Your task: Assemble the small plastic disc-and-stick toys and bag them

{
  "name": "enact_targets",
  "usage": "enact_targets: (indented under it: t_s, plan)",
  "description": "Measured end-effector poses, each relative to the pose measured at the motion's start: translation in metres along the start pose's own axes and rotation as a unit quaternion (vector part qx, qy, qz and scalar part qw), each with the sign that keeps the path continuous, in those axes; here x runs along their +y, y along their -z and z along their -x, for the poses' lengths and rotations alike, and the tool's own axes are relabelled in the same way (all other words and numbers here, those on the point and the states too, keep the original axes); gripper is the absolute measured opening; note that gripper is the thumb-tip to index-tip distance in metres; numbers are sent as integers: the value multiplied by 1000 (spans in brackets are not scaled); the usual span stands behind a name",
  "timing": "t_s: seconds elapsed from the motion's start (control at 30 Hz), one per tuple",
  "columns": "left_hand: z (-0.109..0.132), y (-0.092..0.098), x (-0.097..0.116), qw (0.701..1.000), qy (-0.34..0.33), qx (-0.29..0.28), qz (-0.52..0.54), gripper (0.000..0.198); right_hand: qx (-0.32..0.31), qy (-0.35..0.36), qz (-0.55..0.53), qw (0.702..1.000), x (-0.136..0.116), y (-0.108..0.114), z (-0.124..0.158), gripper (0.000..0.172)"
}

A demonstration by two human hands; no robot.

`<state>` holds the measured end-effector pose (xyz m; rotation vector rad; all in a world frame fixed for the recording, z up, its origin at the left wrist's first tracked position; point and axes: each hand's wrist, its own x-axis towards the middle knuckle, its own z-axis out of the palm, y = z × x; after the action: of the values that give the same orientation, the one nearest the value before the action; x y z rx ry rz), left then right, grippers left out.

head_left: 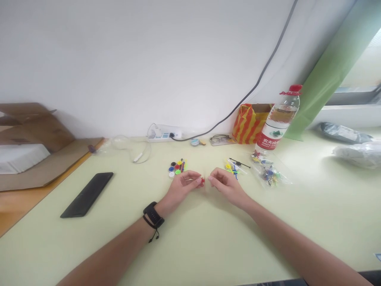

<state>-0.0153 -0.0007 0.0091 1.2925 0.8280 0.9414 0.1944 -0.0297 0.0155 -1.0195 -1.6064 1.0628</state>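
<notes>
My left hand (pixel 183 184) pinches a small red plastic piece (pixel 203 181) between thumb and fingertips, low over the table. Right beside that piece is a thin upright blur (pixel 205 182), its form smeared. Facing it from the right, my right hand (pixel 226 186) has thumb and forefinger closed together; whether anything is between them is hidden. Just beyond the left fingers lies a group of small round coloured pieces (pixel 177 167) in black, blue, yellow, red, green and white. Behind the right hand lie thin-armed plastic pieces (pixel 235 171) in yellow, blue, white and black.
Clear plastic bags of coloured pieces (pixel 270 174) lie at right, before a water bottle (pixel 275 121) and a striped bag (pixel 248 123). Leftward are a black flat slab (pixel 87 195) and an opened cardboard box (pixel 44 127). A power strip (pixel 165 133) with cables and eyeglasses (pixel 220 139) sit by the wall.
</notes>
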Motion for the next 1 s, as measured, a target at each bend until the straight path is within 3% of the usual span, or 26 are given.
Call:
enact_targets:
  t_s: [0.33,0.63,0.8,1.0]
  plan:
    - [1,-2,3,1000,-10,-21,-2,28,-6,-13,33,999,9,-2,-1,21]
    - [1,-2,2,1000,-15,-19,6,27,9,21,75,997,9,-1,0,24]
    - [0,0,-1,1000,0,-3,3,28,50,81,103,990,7,-2,5,40]
    - [-1,2,0,999,26,-23,-7,27,0,204,268,942,0,-4,13,50]
